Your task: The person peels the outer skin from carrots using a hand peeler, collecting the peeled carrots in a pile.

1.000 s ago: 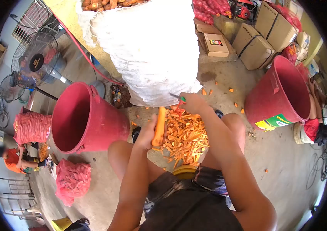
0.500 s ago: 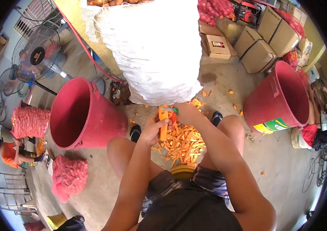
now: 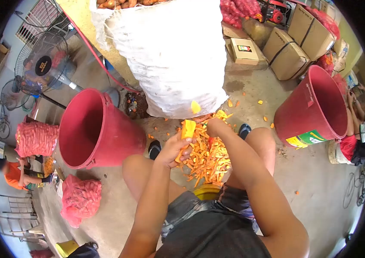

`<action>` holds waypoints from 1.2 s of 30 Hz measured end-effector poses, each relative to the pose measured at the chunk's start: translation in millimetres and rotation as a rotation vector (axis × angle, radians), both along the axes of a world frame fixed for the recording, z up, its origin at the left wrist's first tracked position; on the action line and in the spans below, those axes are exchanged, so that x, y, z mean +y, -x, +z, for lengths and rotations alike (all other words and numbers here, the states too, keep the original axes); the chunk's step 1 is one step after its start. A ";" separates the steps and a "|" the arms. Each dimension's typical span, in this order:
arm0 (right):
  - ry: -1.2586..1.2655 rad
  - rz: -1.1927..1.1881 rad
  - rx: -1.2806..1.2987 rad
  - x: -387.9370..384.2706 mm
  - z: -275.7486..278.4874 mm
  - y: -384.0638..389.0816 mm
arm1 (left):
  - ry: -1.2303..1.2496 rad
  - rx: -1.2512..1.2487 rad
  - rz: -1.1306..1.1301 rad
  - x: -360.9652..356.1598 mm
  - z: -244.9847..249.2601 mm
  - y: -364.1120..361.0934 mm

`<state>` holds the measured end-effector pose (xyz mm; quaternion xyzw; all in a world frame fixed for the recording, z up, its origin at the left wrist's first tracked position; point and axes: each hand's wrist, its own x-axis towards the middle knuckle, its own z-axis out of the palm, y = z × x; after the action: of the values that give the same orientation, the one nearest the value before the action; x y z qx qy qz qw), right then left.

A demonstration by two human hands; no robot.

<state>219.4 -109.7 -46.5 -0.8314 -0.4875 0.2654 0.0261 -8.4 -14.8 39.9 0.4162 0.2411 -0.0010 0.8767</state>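
Observation:
My left hand is closed around a thick, orange, peeled root vegetable, its flat-cut end pointing up and away from me. My right hand is a little to the right, fingers curled around a knife whose red handle peeks out below; its blade is hidden now. A yellow-orange slice shows against the white sack, apparently in the air. Beneath both hands lies a heap of orange cut strips, between my knees. The yellow rim of a container shows at the near end of the heap.
A full white sack stands ahead. Tall red bins stand left and right. Pink mesh sacks lie at left near a seated person in orange. A fan, cardboard boxes and another person's arm are farther out.
My right hand has moved right, away from the root vegetable, and the knife's blade no longer shows. A slice now appears above the vegetable. The view has shifted slightly.

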 end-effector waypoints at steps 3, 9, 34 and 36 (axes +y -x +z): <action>0.148 0.102 0.036 10.9 -2.0 2.5 | 0.003 0.027 0.071 6.4 -11.2 -0.6; -0.233 0.007 0.062 -2.1 74.3 60.3 | -0.067 0.191 0.197 2.4 -20.3 -12.9; 0.016 0.092 0.140 -4.5 28.4 10.0 | -1.390 -0.025 0.170 1.1 -4.2 3.5; 0.031 0.142 0.150 -6.2 38.2 7.7 | -1.325 -0.031 0.214 10.8 -4.2 8.8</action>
<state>211.8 -115.9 -8.3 -0.7730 -0.5375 0.3356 0.0311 -17.1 -4.0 35.7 0.8403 0.2179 0.2401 0.4344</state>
